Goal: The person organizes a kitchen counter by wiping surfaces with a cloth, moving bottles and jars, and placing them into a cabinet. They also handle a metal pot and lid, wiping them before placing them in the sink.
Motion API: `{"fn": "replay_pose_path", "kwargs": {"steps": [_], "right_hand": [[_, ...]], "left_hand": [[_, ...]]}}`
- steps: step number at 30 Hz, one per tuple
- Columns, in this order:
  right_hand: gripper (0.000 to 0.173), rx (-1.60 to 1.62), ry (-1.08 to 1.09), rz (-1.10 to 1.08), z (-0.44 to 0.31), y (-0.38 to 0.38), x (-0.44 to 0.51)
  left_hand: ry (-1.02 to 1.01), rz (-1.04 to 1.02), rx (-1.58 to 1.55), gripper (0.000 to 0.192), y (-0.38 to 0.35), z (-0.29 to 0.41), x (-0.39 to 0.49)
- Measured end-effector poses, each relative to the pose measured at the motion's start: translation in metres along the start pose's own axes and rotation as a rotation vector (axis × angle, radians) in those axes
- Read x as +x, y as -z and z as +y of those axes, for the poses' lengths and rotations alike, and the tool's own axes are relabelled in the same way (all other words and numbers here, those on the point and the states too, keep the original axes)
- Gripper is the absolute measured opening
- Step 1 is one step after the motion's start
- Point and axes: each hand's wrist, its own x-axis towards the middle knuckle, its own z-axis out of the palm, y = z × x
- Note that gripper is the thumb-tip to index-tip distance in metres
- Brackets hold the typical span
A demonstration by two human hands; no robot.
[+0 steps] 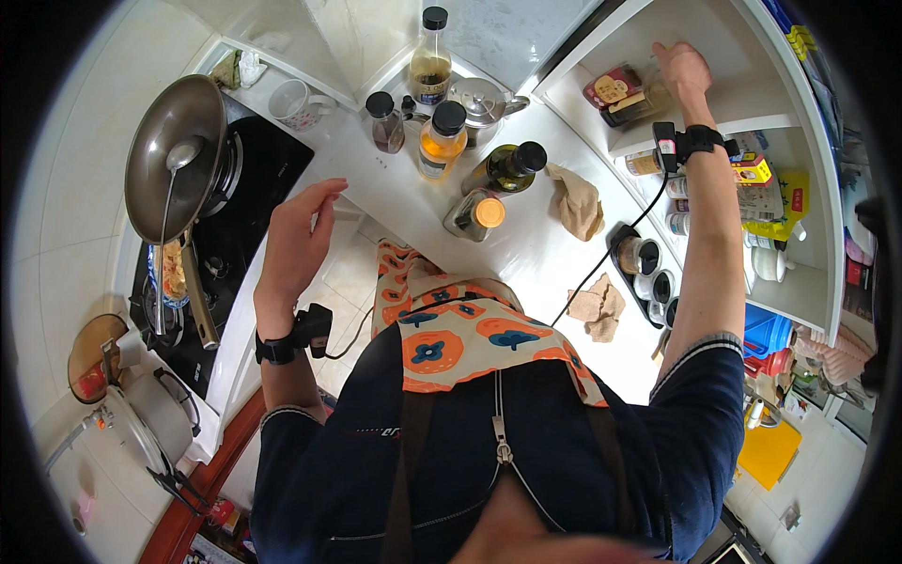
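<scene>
My right hand [685,69] reaches into the upper shelf of a white cabinet, beside a glass jar [652,99] and a red packet [614,86]; its fingers are partly turned away, so whether it grips anything is unclear. My left hand [299,236] hangs between the stove and the counter, holding nothing, its fingers apart from the thumb. Before me, bottles with black caps stand on the counter, one with orange liquid [442,141], one of dark green glass [504,169]. A square jar with an orange lid [476,215] is nearest to me.
On the stove, a wok [176,158] holds a metal ladle [184,151], their handles extending over a plate of food [173,271]. A glass teapot [479,102] and a mug [294,104] stand at the back. Cloths [574,201] and a rack of spice jars [638,255] lie right.
</scene>
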Motion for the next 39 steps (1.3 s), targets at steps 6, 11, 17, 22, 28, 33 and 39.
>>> {"fn": "replay_pose_path", "kwargs": {"steps": [6,11,17,22,28,33,39], "right_hand": [[0.068,0.029,0.085,-0.003,0.0,0.016,-0.013],[0.073,0.065,0.176,0.181,-0.015,0.053,-0.055],[0.046,0.889,0.669,-0.617,-0.054,0.1,-0.174],[0.061,0.829,1.018,-0.643,-0.093,0.097,-0.247],[0.06,1.149,0.823,-0.821,-0.114,0.059,-0.273],[0.065,1.235,0.789,-0.745,-0.111,0.041,-0.28],[0.078,1.209,0.453,-0.738,-0.089,0.016,-0.306]], "left_hand": [[-0.009,0.0,0.004,0.024,-0.004,0.006,0.001],[-0.045,0.002,0.032,0.023,-0.004,0.003,0.0],[0.026,-0.032,0.018,0.023,-0.011,-0.001,0.0],[-0.083,-0.038,0.003,0.022,-0.02,0.013,0.007],[-0.058,-0.144,0.02,0.022,-0.028,0.013,0.006],[-0.121,-0.367,-0.057,0.049,-0.078,0.008,0.0],[-0.042,-0.269,0.021,0.067,-0.148,0.021,0.0]]}}
